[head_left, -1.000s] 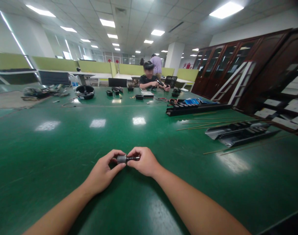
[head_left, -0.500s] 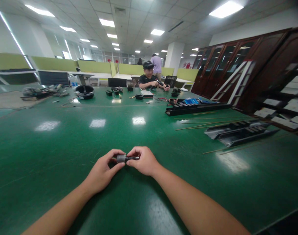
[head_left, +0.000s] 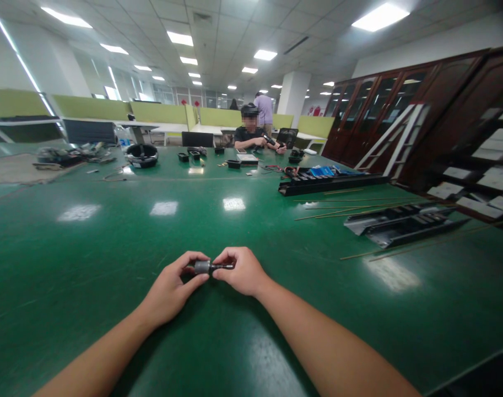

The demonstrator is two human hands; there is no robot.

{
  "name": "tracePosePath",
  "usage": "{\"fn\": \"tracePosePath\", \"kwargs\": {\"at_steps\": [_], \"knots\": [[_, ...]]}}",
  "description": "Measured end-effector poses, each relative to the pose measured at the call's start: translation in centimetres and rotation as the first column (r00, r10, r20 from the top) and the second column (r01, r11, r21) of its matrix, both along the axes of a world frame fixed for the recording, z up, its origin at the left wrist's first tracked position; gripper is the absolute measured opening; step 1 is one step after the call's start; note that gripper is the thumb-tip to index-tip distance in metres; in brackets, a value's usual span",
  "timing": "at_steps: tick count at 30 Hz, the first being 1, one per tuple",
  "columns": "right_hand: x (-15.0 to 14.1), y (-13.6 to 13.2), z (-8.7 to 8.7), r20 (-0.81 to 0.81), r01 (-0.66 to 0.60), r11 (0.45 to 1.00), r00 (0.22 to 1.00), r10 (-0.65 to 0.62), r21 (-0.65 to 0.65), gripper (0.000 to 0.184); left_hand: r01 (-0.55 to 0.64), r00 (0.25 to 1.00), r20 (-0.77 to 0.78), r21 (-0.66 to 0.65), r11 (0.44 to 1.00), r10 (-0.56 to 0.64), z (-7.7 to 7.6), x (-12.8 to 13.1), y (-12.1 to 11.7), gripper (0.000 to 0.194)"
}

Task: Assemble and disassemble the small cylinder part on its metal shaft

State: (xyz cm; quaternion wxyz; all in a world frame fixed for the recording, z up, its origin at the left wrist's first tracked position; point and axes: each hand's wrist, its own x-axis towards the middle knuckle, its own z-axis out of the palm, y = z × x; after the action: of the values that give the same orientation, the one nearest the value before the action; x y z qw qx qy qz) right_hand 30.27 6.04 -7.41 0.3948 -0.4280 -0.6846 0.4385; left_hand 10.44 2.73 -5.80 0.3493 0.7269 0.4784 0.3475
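Observation:
A small grey metal cylinder with a thin dark shaft [head_left: 202, 267] lies level between my two hands, low over the green table. My left hand [head_left: 174, 286] pinches the thick cylinder end between thumb and fingers. At the other end, my right hand [head_left: 243, 271] closes its thumb and fingers about the shaft, whose tip points right. The right fingers partly cover the shaft. Whether the part touches the tabletop, I cannot tell.
Long black metal channels [head_left: 404, 225] and thin rods [head_left: 334, 209] lie to the right. Another black rail [head_left: 334, 183] holds blue items. Across the green table [head_left: 111, 248], a person [head_left: 251, 132] holds a dark tool. Small black trays [head_left: 233, 164] and a headset [head_left: 141, 155] sit at the far side.
The hands and the metal part appear very slightly further left, along with the whole scene. Both grips look the same.

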Motion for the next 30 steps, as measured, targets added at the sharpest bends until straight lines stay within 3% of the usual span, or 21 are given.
{"fn": "tracePosePath", "kwargs": {"at_steps": [14, 30], "knots": [[0.0, 0.11, -0.17, -0.055, -0.009, 0.999, 0.998, 0.007, -0.034, 0.015, -0.01, 0.999, 0.032, 0.005, 1.0, 0.01, 0.06, -0.05, -0.03, 0.03], [0.36, 0.24, -0.07, -0.012, -0.017, 0.999, 1.0, 0.016, -0.043, 0.016, -0.008, 0.998, 0.057, -0.009, 1.0, 0.008, 0.07, 0.06, -0.01, 0.03]]}}
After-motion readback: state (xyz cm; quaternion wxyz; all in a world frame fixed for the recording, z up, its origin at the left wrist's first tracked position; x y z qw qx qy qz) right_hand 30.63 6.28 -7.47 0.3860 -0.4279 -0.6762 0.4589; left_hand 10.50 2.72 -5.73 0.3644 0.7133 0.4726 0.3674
